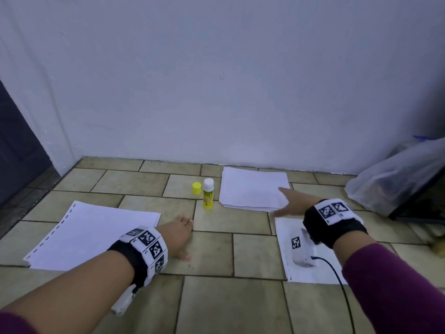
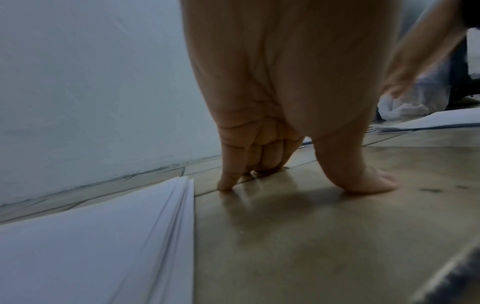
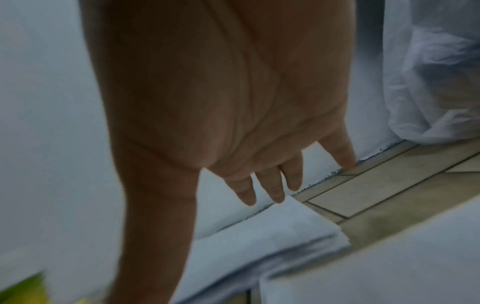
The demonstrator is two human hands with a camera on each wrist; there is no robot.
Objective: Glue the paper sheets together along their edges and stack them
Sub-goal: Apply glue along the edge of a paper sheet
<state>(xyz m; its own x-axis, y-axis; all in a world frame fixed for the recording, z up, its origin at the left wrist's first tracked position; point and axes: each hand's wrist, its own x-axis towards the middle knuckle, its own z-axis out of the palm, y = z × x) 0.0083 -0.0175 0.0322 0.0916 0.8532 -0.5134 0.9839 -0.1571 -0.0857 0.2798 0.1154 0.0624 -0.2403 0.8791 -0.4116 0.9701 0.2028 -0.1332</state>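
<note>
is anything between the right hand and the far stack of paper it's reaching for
Nothing visible. The right hand is open above the near right corner of the far paper stack. The uncapped glue stick and its yellow cap stand left of the stack, out of the way.

Wall: standing plain white, going bluish in dim light
Floor: showing beige tiles
Bag: slumping far right
</note>
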